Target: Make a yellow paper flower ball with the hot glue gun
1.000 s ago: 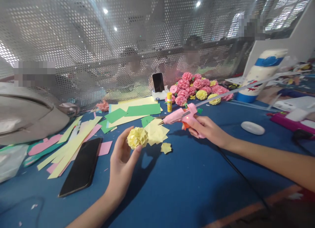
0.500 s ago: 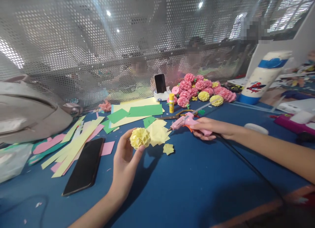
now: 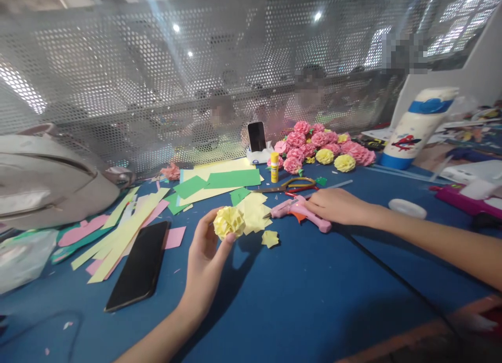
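Note:
My left hand (image 3: 206, 253) pinches a yellow paper flower (image 3: 229, 223) between thumb and fingers, raised above the blue table. My right hand (image 3: 333, 203) is closed over the back end of a pink hot glue gun (image 3: 292, 207), whose nozzle points left. The gun's handle and orange trigger show below the hand; the fingertips are hidden. A clear glue stick (image 3: 341, 185) sticks out behind. Yellow paper petals (image 3: 253, 211) lie just right of the flower, with one small yellow paper piece (image 3: 270, 238) in front of them.
Scissors (image 3: 300, 185), a yellow glue tube (image 3: 274, 167) and a pile of pink and yellow paper flowers (image 3: 294, 140) are behind the gun. A black phone (image 3: 139, 266) and paper strips (image 3: 129, 232) lie left. A bottle (image 3: 418, 127) stands right; a black cord (image 3: 396, 271) crosses the table.
My right hand has shifted from around the gun's handle to over its back end, and the gun sits lower. The left hand still holds the yellow flower, slightly further right in view.

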Demonstrator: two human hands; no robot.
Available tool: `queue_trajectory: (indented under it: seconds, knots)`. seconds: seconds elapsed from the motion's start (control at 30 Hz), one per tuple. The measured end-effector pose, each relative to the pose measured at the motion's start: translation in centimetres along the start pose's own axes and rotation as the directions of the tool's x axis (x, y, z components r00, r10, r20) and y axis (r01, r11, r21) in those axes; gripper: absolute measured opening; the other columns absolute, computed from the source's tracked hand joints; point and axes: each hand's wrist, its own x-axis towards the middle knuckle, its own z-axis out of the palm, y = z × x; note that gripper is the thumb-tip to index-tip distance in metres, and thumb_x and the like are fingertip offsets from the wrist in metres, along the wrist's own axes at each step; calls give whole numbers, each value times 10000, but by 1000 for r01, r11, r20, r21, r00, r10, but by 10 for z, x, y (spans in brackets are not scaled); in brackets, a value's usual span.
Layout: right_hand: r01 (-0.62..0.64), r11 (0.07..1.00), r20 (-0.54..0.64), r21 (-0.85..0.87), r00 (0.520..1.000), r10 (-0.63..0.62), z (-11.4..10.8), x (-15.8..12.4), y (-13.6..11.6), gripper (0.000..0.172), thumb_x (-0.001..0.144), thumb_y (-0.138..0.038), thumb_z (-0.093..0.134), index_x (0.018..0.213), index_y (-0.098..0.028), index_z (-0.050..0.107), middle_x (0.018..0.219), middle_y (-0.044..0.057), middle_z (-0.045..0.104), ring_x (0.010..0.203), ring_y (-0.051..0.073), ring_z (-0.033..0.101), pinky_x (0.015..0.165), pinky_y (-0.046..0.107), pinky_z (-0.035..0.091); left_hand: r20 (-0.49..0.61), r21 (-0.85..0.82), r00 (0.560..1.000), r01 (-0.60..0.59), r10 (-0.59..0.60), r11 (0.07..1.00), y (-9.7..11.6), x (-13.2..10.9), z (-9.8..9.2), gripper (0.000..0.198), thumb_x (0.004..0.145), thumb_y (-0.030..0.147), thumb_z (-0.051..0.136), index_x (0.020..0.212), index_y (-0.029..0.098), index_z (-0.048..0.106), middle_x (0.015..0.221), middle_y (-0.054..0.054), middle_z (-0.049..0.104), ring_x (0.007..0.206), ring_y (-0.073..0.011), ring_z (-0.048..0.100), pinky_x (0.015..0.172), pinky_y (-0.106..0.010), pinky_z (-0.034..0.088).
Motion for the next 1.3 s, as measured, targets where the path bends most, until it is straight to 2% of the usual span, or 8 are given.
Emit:
queue_trajectory:
  seconds: [0.2,0.33,0.5,0.67,0.73,0.83,0.93,1.3]
  knots:
    - [26,995,-113,-95,993,-36,-4,-3,-4,530,982,-403,348,583,-166,603,596,68,605,526,152,506,525,272,195,1,10,1000,7,-7,1000,2,-1,-1,440,866,398,659,1246,224,522,1243,-82,613,1183,-257,581,1019,-385,470]
    - [112,991,-192,-78,973,-125,-8,-21,-25,401,995,-432,387,813,-204,661,681,44,657,588,162,563,540,271,278,2,35,1000,8,-8,999,3,-1,0,434,870,399,650,1244,225,517,1230,-79,616,1164,-256,593,1006,-389,482]
    - [587,800,-342,-126,731,-590,5,-32,-59,337,931,-403,594,1180,-178,567,1196,112,625,1097,270,581,828,364,476,-9,25,1000,21,-21,999,3,-1,1,445,864,399,652,1245,220,510,1247,-85,612,1179,-259,590,1013,-389,479]
    - [731,670,-212,-132,639,-739,19,-15,-72,200,953,-195,539,1146,-164,582,1158,99,617,1051,246,577,869,395,475,-9,7,999,37,-37,999,3,0,1,447,862,398,663,1245,224,511,1255,-81,609,1183,-251,588,1009,-369,481]
    - [743,666,-246,56,657,-712,17,-10,-72,170,976,-168,496,1107,-166,605,1114,73,641,1032,205,588,891,358,466,-13,12,999,38,-38,999,1,2,1,441,865,399,661,1243,227,515,1243,-76,617,1170,-247,597,1000,-365,488]
    - [629,636,-260,447,772,-580,9,-11,-70,151,968,-222,547,1098,-197,620,1084,15,671,948,134,622,854,264,472,-11,21,999,41,-41,999,-1,4,2,432,870,398,654,1244,228,521,1234,-73,627,1163,-246,603,993,-365,494]
    - [513,620,-171,594,833,-525,7,-13,-69,150,941,-204,562,1075,-208,630,1056,0,682,854,118,631,743,233,478,-23,34,999,44,-43,998,-4,4,3,424,869,401,655,1241,238,531,1250,-66,626,1163,-241,604,997,-368,493]
    - [711,625,-330,323,704,-629,26,-10,-67,242,1010,-175,451,1077,-215,680,1139,39,628,1023,150,583,910,307,447,-8,43,998,58,-58,997,-5,4,5,421,869,401,659,1245,252,541,1240,-56,634,1126,-220,623,967,-343,513]
